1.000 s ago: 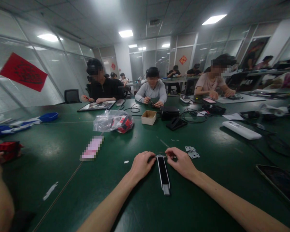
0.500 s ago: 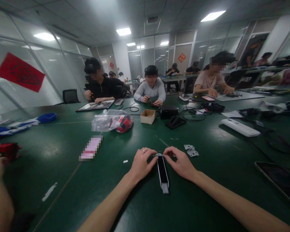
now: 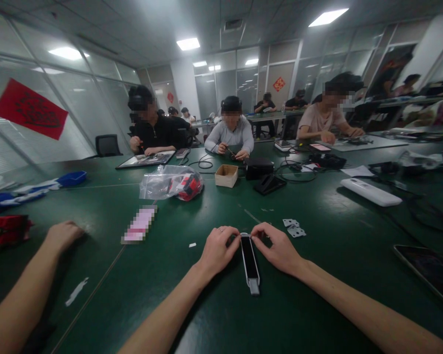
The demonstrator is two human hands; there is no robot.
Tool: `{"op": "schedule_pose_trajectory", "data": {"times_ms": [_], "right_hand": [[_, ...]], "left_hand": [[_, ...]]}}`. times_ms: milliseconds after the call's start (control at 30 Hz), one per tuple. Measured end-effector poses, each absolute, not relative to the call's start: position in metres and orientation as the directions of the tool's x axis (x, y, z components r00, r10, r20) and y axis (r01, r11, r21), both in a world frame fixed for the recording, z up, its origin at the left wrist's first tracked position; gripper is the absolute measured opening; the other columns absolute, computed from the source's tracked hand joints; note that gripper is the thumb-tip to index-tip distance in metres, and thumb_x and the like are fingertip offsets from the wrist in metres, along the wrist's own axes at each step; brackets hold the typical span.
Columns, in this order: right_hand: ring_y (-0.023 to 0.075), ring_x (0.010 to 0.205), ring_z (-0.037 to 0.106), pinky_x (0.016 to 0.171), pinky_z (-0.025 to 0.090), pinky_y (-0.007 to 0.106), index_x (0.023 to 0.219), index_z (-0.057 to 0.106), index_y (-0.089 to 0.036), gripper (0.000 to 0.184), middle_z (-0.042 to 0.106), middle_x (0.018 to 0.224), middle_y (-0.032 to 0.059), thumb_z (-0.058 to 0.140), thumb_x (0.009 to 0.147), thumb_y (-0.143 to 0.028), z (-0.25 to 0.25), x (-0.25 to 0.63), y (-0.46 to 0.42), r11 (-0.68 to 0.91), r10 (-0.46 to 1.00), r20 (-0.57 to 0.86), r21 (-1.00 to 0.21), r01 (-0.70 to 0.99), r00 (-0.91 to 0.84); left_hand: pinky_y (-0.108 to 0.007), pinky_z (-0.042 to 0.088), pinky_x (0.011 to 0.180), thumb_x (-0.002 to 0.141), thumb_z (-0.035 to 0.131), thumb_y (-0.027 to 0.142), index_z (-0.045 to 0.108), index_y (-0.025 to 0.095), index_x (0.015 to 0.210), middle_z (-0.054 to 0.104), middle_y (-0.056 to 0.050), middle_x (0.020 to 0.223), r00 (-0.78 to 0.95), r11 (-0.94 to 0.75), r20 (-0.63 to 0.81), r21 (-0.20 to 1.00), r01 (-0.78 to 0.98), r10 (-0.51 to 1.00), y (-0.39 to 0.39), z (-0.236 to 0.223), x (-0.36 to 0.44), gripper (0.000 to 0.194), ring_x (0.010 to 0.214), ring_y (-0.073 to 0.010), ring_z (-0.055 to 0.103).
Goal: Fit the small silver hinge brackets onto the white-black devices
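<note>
A long, narrow device point(image 3: 249, 258) with a black top face and pale edges lies on the green table, pointing away from me. At its near end is a grey tab-like piece point(image 3: 254, 287). My left hand point(image 3: 217, 248), with a ring on one finger, is closed with thumb and fingertips pinching the far left corner of the device. On the opposite side, my right hand point(image 3: 276, 247) pinches the far right corner in the same way. The fingertips partly hide that far end, so anything small between them cannot be made out.
Small metal plates point(image 3: 294, 228) lie right of my hands, a white scrap point(image 3: 192, 245) left. Beyond are a phone point(image 3: 139, 225), plastic bag point(image 3: 172, 183), small open box point(image 3: 226, 176) and black stand point(image 3: 269, 184). A neighbour's hand point(image 3: 64, 236) rests at left. Several people sit opposite.
A neighbour's arm has reached in onto the table at left. My fingers have shifted slightly at the device's far end, whose pale rim now looks narrower. The view has moved a little.
</note>
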State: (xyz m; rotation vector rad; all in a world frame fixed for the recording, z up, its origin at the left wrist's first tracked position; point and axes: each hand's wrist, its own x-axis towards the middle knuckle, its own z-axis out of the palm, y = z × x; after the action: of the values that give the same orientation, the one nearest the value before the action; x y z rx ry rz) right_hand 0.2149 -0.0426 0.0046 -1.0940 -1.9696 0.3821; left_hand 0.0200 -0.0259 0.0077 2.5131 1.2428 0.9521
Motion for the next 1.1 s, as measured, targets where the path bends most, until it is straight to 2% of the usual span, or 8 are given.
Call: {"op": "schedule_pose_trajectory", "data": {"times_ms": [167,300,433,667,900,1100], "right_hand": [[0.0183,0.078,0.057,0.071,0.049,0.035,0.090,0.058,-0.019,0.011,0.061,0.087,0.0055,0.048,0.084,-0.019,0.000,0.222,-0.036,0.493,0.856,0.455,-0.574,0.654,-0.245],[0.0193,0.081,0.057,0.073,0.049,0.037,0.090,0.060,-0.019,0.013,0.062,0.089,0.0055,0.049,0.084,-0.022,-0.008,0.225,-0.031,0.434,0.889,0.392,-0.552,0.712,-0.238],[0.0193,0.080,0.057,0.072,0.048,0.036,0.089,0.062,-0.019,0.015,0.062,0.086,0.0056,0.048,0.086,-0.025,-0.008,0.225,-0.031,0.392,0.912,0.333,-0.535,0.748,-0.240],[0.0198,0.079,0.057,0.071,0.047,0.037,0.086,0.063,-0.019,0.016,0.063,0.084,0.0054,0.049,0.085,-0.026,-0.002,0.223,-0.033,0.400,0.911,0.318,-0.523,0.753,-0.263],[0.0203,0.080,0.057,0.072,0.046,0.037,0.084,0.063,-0.019,0.014,0.064,0.084,0.0054,0.051,0.084,-0.025,-0.002,0.223,-0.034,0.417,0.902,0.337,-0.509,0.753,-0.271],[0.0200,0.079,0.056,0.070,0.046,0.037,0.084,0.064,-0.019,0.015,0.065,0.084,0.0055,0.050,0.084,-0.025,-0.003,0.223,-0.034,0.426,0.895,0.356,-0.501,0.754,-0.270]], "left_hand": [[-0.025,0.040,0.063,0.081,0.056,0.025,0.061,0.019,0.079,0.062,0.002,0.067,0.295,-0.450,0.367,0.473,0.757,0.882,-0.021,0.008,0.017,0.008,0.062,-0.0131,0.055],[-0.023,0.039,0.058,0.079,0.056,0.023,0.061,0.018,0.076,0.061,0.002,0.063,0.259,-0.406,0.335,0.517,0.753,0.906,-0.019,0.008,0.015,0.008,0.059,-0.0129,0.056],[-0.023,0.039,0.058,0.076,0.056,0.019,0.060,0.018,0.074,0.061,0.002,0.065,0.273,-0.407,0.313,0.548,0.731,0.910,-0.018,0.007,0.014,0.005,0.059,-0.0126,0.055],[-0.022,0.040,0.059,0.075,0.057,0.018,0.062,0.017,0.075,0.061,0.002,0.066,0.317,-0.446,0.318,0.552,0.704,0.893,-0.018,0.005,0.014,0.006,0.060,-0.0116,0.054],[-0.024,0.044,0.065,0.081,0.056,0.021,0.066,0.020,0.095,0.068,0.000,0.086,0.407,-0.508,0.304,0.525,0.683,0.861,-0.018,0.005,0.014,0.017,0.068,-0.0127,0.057],[-0.027,0.046,0.074,0.085,0.055,0.022,0.069,0.022,0.096,0.069,-0.002,0.091,0.453,-0.532,0.282,0.526,0.664,0.845,-0.017,0.007,0.011,0.018,0.078,-0.0155,0.060]]}}
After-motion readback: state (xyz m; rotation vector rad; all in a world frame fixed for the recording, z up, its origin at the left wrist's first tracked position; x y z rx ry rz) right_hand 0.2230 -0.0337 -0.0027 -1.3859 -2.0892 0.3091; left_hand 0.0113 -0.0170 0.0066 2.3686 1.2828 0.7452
